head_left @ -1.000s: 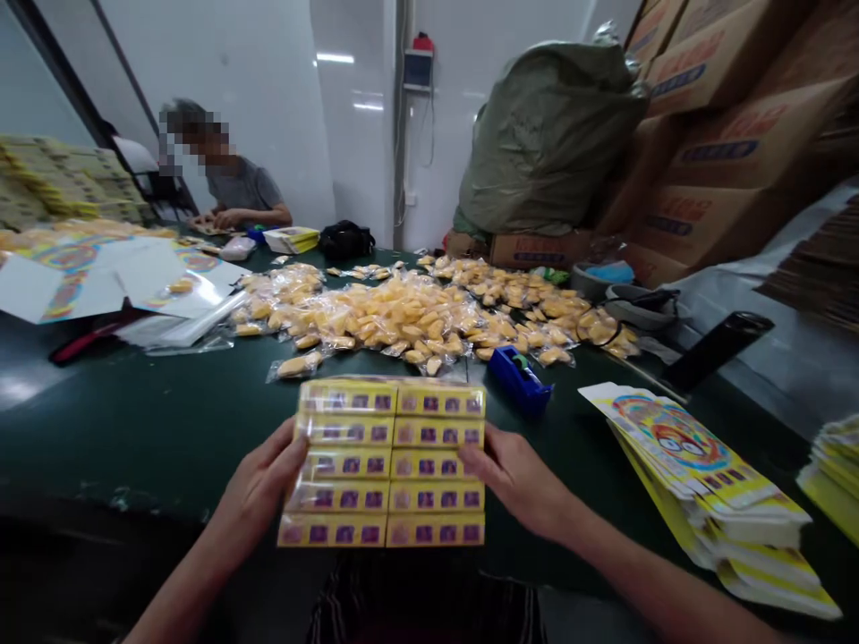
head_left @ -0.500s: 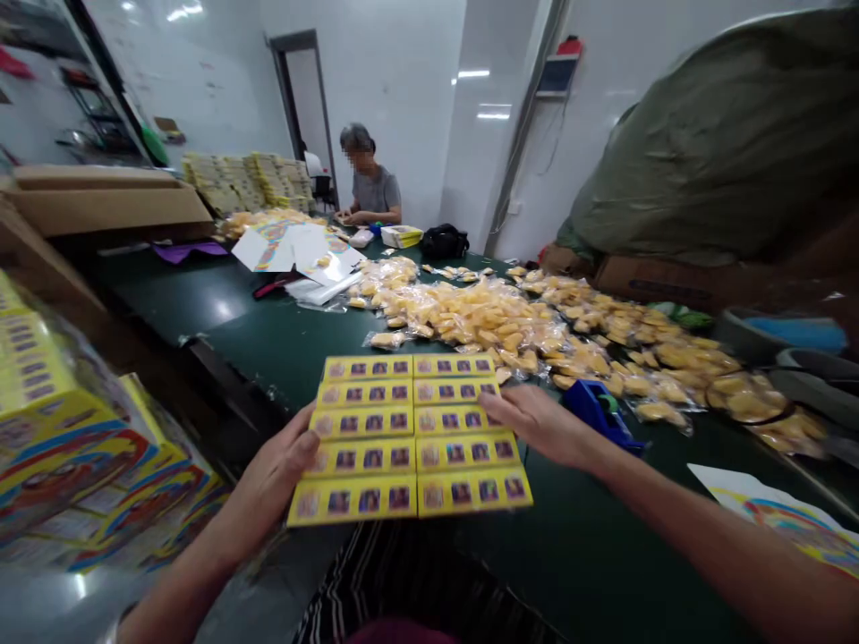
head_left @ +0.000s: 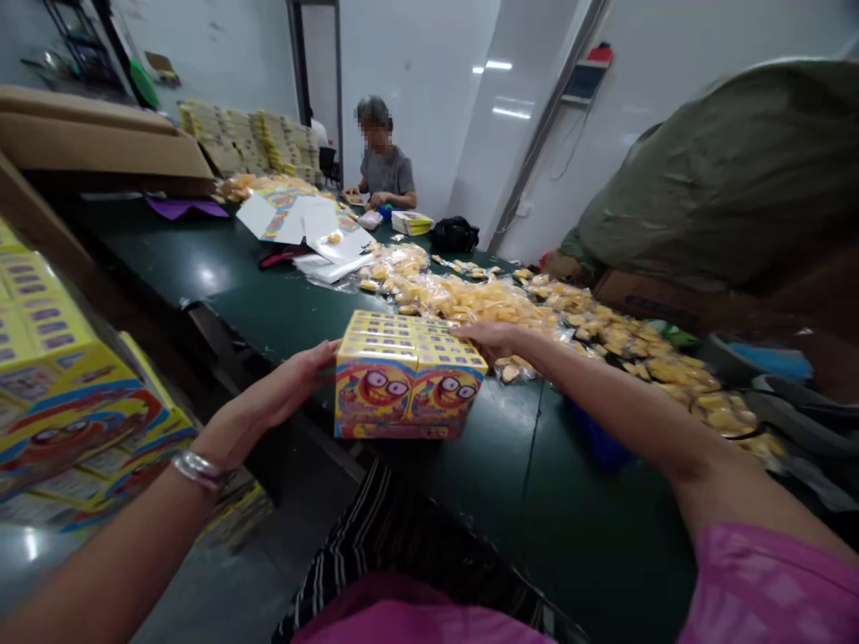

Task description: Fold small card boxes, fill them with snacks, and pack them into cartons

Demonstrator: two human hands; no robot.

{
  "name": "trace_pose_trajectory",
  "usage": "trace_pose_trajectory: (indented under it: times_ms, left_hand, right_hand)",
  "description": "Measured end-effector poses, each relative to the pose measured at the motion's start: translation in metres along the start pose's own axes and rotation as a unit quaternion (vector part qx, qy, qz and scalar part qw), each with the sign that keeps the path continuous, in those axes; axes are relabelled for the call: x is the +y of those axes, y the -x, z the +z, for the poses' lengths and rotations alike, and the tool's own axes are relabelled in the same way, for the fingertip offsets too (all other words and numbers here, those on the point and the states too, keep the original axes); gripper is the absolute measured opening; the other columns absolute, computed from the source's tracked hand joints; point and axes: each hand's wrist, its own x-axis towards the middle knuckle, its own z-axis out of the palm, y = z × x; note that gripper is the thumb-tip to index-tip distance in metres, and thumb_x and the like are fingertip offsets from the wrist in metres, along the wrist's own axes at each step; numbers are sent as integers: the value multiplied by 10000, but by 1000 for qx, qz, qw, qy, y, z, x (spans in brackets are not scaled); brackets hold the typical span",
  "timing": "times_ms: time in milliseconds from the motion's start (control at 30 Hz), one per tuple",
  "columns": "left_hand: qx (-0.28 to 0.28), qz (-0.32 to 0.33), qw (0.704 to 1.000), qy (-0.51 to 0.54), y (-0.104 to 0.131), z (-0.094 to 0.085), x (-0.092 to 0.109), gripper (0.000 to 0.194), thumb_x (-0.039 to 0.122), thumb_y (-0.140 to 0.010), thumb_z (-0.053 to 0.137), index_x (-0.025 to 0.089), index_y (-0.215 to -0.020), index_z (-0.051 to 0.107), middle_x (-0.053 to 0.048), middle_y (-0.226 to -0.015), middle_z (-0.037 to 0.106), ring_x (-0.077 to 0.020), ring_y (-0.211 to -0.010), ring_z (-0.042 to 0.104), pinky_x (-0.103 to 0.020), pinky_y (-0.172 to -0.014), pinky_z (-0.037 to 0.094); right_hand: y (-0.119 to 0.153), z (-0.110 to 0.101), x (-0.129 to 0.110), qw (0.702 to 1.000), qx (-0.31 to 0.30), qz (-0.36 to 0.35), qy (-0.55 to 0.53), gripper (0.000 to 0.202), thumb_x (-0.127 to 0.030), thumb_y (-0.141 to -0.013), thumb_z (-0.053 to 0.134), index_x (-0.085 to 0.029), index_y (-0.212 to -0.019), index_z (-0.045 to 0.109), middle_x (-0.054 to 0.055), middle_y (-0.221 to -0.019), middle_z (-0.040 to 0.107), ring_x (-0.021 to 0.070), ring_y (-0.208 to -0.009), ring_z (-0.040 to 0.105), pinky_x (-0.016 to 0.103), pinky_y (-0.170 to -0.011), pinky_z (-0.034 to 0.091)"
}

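A block of yellow boxes (head_left: 409,389), packed in two columns with cartoon faces in glasses on the front, is at the near edge of the green table (head_left: 497,474). My left hand (head_left: 295,385) presses on its left side, fingers stretched forward. Around the back right corner of the block is my right hand (head_left: 493,340), its fingertips partly hidden behind the boxes. Behind them lies a pile of wrapped yellow pieces (head_left: 463,295).
Stacked yellow boxes (head_left: 73,385) stand at the left, below an open carton (head_left: 100,143). Printed sheets (head_left: 301,224) lie farther back, near a seated person (head_left: 386,165). A blue tape dispenser (head_left: 600,438) is partly behind my right forearm.
The block has tipped so that its cartoon front now shows instead of mostly its top. Both hands have shifted with it, and the view has turned slightly.
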Motion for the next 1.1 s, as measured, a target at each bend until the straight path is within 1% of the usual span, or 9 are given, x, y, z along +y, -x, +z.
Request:
trace_pose_trajectory:
  times_ms: [100, 167, 267, 333, 400, 533, 633, 767, 1100]
  left_hand:
    - [-38, 40, 998, -11, 11, -1, -17, 729, 642, -821, 638, 259, -1432, 526, -38, -1493, 543, -336, -1399, 454, -430, -1135, 405]
    - [-53, 45, 997, -26, 21, 1, -36, 877, 551, -768, 750, 292, -1521, 382, -51, -1579, 431, -323, -1442, 395, -427, -1165, 369]
    - [2, 57, 997, -46, 35, 8, -68, 1156, 436, -707, 840, 262, -1598, 125, -123, -1653, 257, -318, -1485, 314, -457, -1216, 271]
    - [58, 58, 995, -49, 44, 13, -85, 1282, 422, -673, 869, 215, -1604, 11, -172, -1668, 171, -332, -1514, 231, -486, -1245, 163]
    - [83, 48, 995, -27, 51, 18, -93, 1319, 443, -629, 891, 184, -1605, 43, -196, -1662, 174, -359, -1523, 185, -508, -1251, 87]
    - [102, 72, 991, -55, 58, 23, -94, 1078, 507, -558, 906, 189, -1485, 457, -156, -1499, 514, -392, -1386, 451, -542, -1196, 288]
    - [109, 99, 987, -65, 64, 30, -88, 922, 515, -642, 858, 188, -1438, 527, -124, -1435, 587, -366, -1348, 503, -516, -1174, 343]
    - [111, 124, 985, -39, 79, 48, -74, 771, 505, -831, 709, 229, -1499, 440, -102, -1428, 594, -329, -1276, 575, -494, -1093, 452]
    - [166, 163, 972, -26, 97, 78, -43, 872, 397, -754, 803, 204, -1495, 386, -123, -1477, 522, -307, -1335, 514, -451, -1136, 409]
  right_hand:
    - [0, 2, 4, 1000, -13, -2, 1, 543, -673, -873, 575, -138, -844, 661, 108, -691, 701, 205, -578, 667, 304, -508, 573]
    - [5, 5, 13, 1000, -18, -10, -1, 563, -683, -867, 572, -130, -849, 677, 132, -729, 716, 222, -602, 683, 323, -533, 586]
    - [21, 14, 41, 998, -12, -61, -27, 591, -703, -841, 580, -127, -895, 701, 160, -819, 739, 246, -681, 711, 355, -625, 605]
    - [35, 27, 70, 988, -33, -132, -77, 612, -711, -803, 615, -146, -1021, 707, 178, -1009, 745, 283, -883, 730, 404, -794, 605]
    - [43, 47, 106, 964, -35, -233, -127, 676, -661, -710, 742, -227, -1222, 655, 160, -1260, 678, 321, -1158, 655, 456, -934, 566]
    - [20, 94, 155, 953, 75, -292, -29, 665, -605, -707, 759, -224, -1244, 671, 166, -1299, 662, 383, -1290, 560, 517, -1042, 505]
    - [9, 121, 150, 932, 165, -322, -15, 549, -627, -692, 722, -247, -1087, 753, 125, -1176, 731, 395, -1191, 631, 486, -1025, 535]
    - [30, 125, 127, 927, 191, -318, -64, 467, -630, -666, 722, -256, -941, 778, 111, -1073, 766, 394, -1043, 702, 465, -912, 605]
    - [74, 107, 85, 943, 108, -248, -196, 481, -663, -765, 655, -211, -920, 716, 135, -968, 775, 350, -933, 740, 446, -848, 620]
